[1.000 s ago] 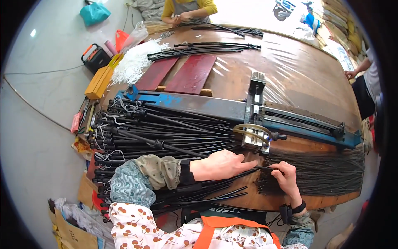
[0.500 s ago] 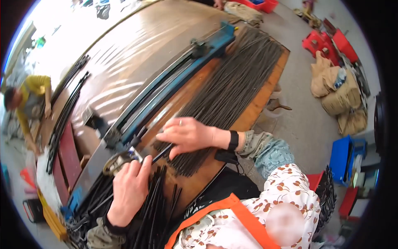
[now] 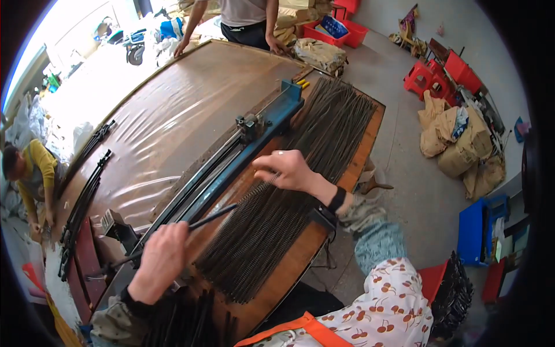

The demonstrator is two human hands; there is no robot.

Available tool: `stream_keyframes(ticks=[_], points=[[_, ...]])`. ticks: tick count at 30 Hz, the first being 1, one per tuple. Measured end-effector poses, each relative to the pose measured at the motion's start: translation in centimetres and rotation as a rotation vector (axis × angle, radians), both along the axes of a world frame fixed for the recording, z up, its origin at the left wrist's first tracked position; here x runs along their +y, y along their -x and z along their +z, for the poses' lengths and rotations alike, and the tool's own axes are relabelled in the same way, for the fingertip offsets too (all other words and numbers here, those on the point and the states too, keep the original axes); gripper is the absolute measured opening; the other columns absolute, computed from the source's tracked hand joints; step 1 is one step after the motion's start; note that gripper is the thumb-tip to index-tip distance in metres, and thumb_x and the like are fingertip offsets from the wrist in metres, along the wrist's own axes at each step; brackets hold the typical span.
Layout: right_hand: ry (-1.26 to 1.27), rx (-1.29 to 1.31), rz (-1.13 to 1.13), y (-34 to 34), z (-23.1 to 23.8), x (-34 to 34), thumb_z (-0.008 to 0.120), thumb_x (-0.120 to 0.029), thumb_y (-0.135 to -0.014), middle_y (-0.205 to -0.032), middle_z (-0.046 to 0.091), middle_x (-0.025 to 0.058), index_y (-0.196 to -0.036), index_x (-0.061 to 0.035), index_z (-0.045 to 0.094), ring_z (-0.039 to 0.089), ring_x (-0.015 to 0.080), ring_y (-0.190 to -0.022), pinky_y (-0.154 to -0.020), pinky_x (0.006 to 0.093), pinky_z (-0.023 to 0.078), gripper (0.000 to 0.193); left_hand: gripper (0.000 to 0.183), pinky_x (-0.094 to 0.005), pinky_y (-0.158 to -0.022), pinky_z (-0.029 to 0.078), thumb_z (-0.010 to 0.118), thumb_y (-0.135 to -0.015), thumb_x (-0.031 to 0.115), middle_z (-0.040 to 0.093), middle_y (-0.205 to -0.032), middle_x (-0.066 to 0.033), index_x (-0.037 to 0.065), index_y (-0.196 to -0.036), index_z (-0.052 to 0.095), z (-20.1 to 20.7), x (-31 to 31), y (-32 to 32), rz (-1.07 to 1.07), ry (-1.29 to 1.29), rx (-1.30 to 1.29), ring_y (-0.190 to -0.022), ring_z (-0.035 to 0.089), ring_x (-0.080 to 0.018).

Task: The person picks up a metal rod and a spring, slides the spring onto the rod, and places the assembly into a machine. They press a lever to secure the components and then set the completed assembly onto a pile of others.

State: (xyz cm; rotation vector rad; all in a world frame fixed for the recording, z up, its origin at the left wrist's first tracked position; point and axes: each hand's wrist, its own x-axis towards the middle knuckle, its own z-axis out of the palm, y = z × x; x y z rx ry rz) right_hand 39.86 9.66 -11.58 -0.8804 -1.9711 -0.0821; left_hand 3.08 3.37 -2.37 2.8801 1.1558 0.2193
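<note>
My left hand (image 3: pixel 161 257) is closed round a slim black rod (image 3: pixel 213 216), which slants up and right past the fist; its other end crosses toward the lower left. My right hand (image 3: pixel 287 170) is raised over the bundle of long dark coil springs (image 3: pixel 254 243), fingers bent. A blurred spring (image 3: pixel 250 197) runs up from the bundle to its fingertips, seemingly pinched there. Beside the springs lies a long blue metal bench fixture (image 3: pixel 232 169) with a rail and a small dark clamp block (image 3: pixel 250 128). More black rods (image 3: pixel 188 321) lie below my left hand.
A plastic-covered table (image 3: pixel 191 95) stretches beyond the fixture. Black rod bundles (image 3: pixel 85 202) lie on its left, near a person in yellow (image 3: pixel 40 168). Another person (image 3: pixel 240 17) stands at the far edge. Red stools (image 3: pixel 428 79), sacks (image 3: pixel 462 141) and a blue crate (image 3: pixel 474 231) stand right.
My right hand has moved away from my left, up and right over the springs. My left hand has shifted slightly left and down, with the black rod now showing past it. The view has tilted up.
</note>
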Motion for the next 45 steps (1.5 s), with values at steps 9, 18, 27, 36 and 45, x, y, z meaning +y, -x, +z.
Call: stream_keyframes(ticks=[9,18,27,36,45], points=[[0.101,-0.045,0.013,1.4,0.4,-1.0,0.077,-0.028,-0.089,-0.083,0.07,0.0133,-0.129,-0.0125,0.066,0.068,0.0305,-0.076,-0.065,0.0399,0.056,0.044,0.04,-0.0452,-0.064,0.051,0.067,-0.093,0.011,0.059,-0.081,-0.0121,0.01,-0.132,0.06,0.1,-0.1,-0.2,0.018,-0.09,0.01,-0.074,0.063,-0.0325],[0.256,0.248,0.315,9.6,-0.1,-4.7,0.079,-0.019,-0.089,-0.083,0.066,0.0101,-0.113,-0.0068,0.075,0.064,0.0263,-0.074,-0.067,0.0375,0.052,0.028,0.045,-0.0407,-0.063,0.049,0.07,-0.09,0.012,0.053,-0.075,-0.0072,0.014,-0.134,0.063,2.4,-2.2,3.4,0.114,-0.231,-0.052,-0.071,0.059,-0.027],[0.448,0.215,0.187,10.9,1.4,-6.6,0.07,-0.016,-0.099,-0.071,0.052,0.0003,-0.103,-0.0013,0.074,0.05,0.0098,-0.064,-0.059,0.0256,0.039,0.016,0.048,-0.0364,-0.056,0.049,0.072,-0.091,0.023,0.053,-0.071,-0.003,0.029,-0.137,0.063,3.1,-6.9,12.6,0.276,-0.363,0.094,-0.066,0.062,-0.021],[0.298,0.198,0.439,22.9,2.8,-8.2,0.071,-0.01,-0.094,-0.08,0.061,0.0088,-0.115,0.0007,0.07,0.059,0.022,-0.07,-0.063,0.0311,0.046,0.024,0.057,-0.0351,-0.057,0.05,0.066,-0.091,0.016,0.051,-0.073,-0.0038,0.024,-0.146,0.056,1.9,-10.9,13.6,0.316,-0.274,0.017,-0.064,0.06,-0.0207],[-0.104,0.105,0.429,23.5,2.4,-7.0,0.061,-0.013,-0.102,-0.083,0.066,0.0132,-0.121,0.0022,0.069,0.062,0.0271,-0.07,-0.068,0.0332,0.05,0.026,0.059,-0.0366,-0.066,0.051,0.064,-0.084,0.006,0.053,-0.078,-0.0041,0.021,-0.14,0.06,1.8,-11.8,15.0,0.284,-0.247,-0.047,-0.075,0.06,-0.0234]])
